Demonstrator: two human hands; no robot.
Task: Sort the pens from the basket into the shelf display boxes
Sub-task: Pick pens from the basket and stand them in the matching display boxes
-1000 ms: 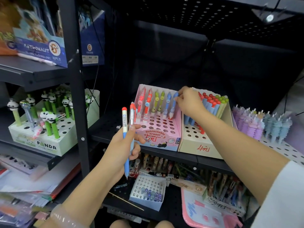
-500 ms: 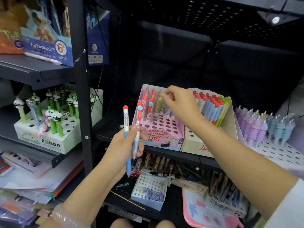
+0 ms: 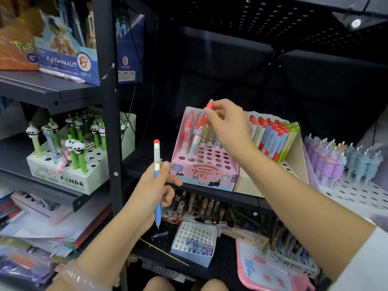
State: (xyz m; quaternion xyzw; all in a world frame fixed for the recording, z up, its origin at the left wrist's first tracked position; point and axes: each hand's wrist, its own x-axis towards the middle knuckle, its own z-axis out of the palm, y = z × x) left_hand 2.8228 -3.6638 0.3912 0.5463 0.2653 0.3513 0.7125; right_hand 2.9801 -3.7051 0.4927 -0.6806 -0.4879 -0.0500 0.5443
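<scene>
My left hand [image 3: 151, 192] grips a blue and white pen with a red cap [image 3: 157, 162], held upright in front of the shelf edge. My right hand [image 3: 227, 124] pinches the top of a red-topped white pen [image 3: 197, 135], whose tip is down in the back row of the pink display box [image 3: 204, 175] marked "Retractable eraser". That box has several pens in its back row and many empty holes in front. To its right a beige box [image 3: 247, 185] holds several red-capped pens [image 3: 270, 137]. No basket is in view.
A black shelf post [image 3: 109, 122] stands left of my left hand. Beyond it is a white PANDA box [image 3: 71, 181] of panda-topped pens. Purple and blue pens [image 3: 340, 158] fill a white rack at the right. The lower shelf holds a small white holed box [image 3: 194, 242] and more pens.
My right hand took the red-topped pen from my left hand and moved it to the pink box's back row. My left hand went from two pens to one.
</scene>
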